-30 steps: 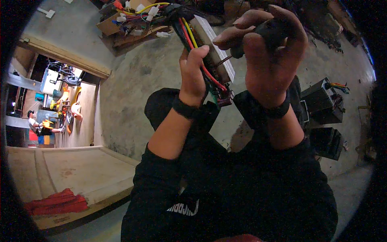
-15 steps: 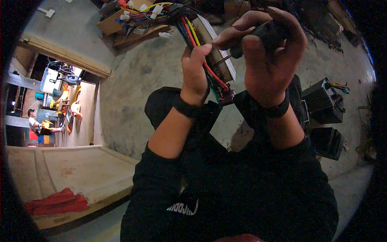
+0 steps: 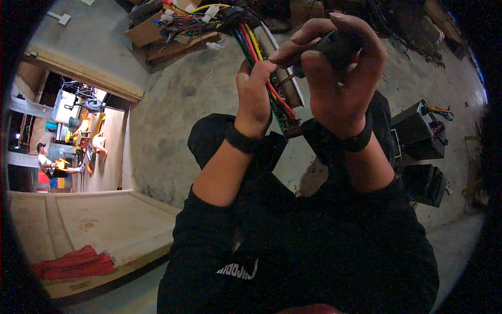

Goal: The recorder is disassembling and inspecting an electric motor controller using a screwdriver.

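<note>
My left hand (image 3: 254, 99) is closed around an elongated controller box (image 3: 269, 36) with a pale metal edge, held tilted above my knees. Thick red, yellow, black and green wires (image 3: 252, 42) run along it beneath my thumb. In my right hand (image 3: 345, 94) is a screwdriver (image 3: 337, 49) with a dark, thick handle, gripped between curled fingers and thumb. Its thin shaft points left at the inner face of the box. Whether the tip sits in a screw I cannot tell. Loose wires with white connectors (image 3: 212, 13) spread from the box's far end.
Finned metal boxes (image 3: 418, 128) with coloured leads stand on the floor at right, a dark box (image 3: 424, 183) nearer. Cardboard (image 3: 144, 36) lies at the far left. A red cloth (image 3: 76, 261) rests on a wooden panel (image 3: 115, 220). Beyond a doorway, a person (image 3: 46, 159) is visible.
My right hand has shifted slightly left with the screwdriver, and its fingers have turned a little around the handle. My left hand and the controller box have barely moved.
</note>
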